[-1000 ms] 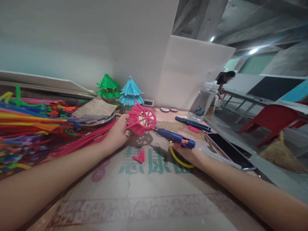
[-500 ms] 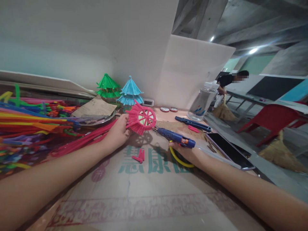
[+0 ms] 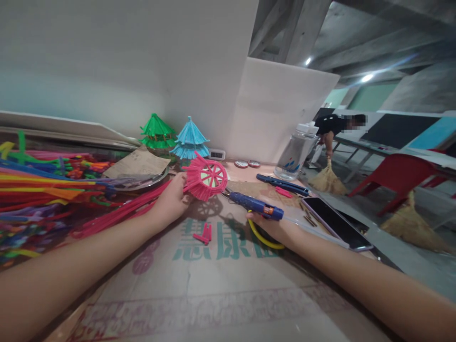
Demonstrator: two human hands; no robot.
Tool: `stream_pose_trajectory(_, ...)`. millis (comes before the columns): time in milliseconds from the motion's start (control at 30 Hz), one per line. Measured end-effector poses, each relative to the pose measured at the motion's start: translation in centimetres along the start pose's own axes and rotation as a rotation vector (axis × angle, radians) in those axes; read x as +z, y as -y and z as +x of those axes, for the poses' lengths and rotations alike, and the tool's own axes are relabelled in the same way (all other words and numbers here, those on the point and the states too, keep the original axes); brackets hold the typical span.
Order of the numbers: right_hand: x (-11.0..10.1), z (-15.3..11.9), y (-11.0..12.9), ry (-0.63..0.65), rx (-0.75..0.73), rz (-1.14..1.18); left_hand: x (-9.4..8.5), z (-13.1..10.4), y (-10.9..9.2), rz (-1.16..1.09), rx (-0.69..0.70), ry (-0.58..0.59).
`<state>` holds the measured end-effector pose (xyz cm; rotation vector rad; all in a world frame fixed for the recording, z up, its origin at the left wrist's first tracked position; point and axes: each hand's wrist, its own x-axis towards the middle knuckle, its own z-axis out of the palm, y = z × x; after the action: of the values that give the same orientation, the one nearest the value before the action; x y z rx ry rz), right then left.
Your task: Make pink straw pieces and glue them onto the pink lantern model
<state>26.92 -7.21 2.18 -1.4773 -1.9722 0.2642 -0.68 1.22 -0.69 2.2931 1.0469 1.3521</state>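
My left hand [image 3: 173,195] grips the fringed edge of a pink pipe-cleaner piece [image 3: 200,179], tilted so that its round, spoked ring faces right. In my right hand [image 3: 268,225] is a blue glue gun [image 3: 253,204], a clear glue stick trailing from its back. The nozzle points left and is at the lower rim of the ring; whether it touches cannot be made out. A yellow part [image 3: 261,237] curves below the gun. Short pink pipe-cleaner bits [image 3: 204,234] lie on the printed cardboard [image 3: 221,289] below the piece.
Pipe cleaners [image 3: 42,190] in many colours fill the left side. Green [image 3: 156,131] and blue [image 3: 190,137] tiered models stand at the back. To the right are a water bottle [image 3: 294,154], a utility knife [image 3: 281,184] and a phone [image 3: 337,224]. A person [image 3: 327,130] with a broom bends beyond.
The view has shifted slightly, and the whole table scene sits a little lower and left. Both hands keep their holds. The person in the background has moved the broom a little.
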Motion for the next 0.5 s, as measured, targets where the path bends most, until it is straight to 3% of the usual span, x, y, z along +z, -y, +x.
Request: stream_pose_trajectory(500, -0.12, -0.07, -0.13, 0.018, -0.04, 0.171, 0.15, 0.07, 0.25, 0.032, -0.005, 0.012)
